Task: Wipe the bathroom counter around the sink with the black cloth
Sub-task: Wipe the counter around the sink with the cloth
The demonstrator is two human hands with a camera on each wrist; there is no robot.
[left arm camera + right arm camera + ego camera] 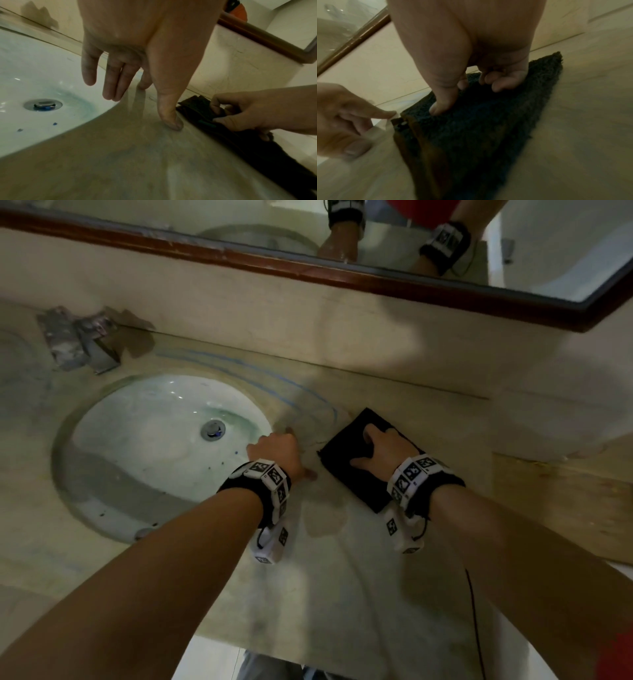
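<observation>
The black cloth (342,462) lies folded flat on the beige counter (325,577), right of the white sink (137,440). My right hand (383,446) sits on top of it with bent fingers digging into the pile and the thumb pressing down; the right wrist view shows the cloth (488,128) under that hand (471,67). My left hand (277,446) rests between sink and cloth, holding nothing. In the left wrist view its fingers (120,70) are straight, thumb tip on the counter, next to the cloth (240,146).
A brown-framed mirror (308,273) runs along the back wall. Crumpled grey wrapping (78,344) sits behind the sink at the left. A wooden board (565,501) covers the counter's right end. Blue streaks curve round the sink's back rim. A thin cable (476,611) hangs by the front edge.
</observation>
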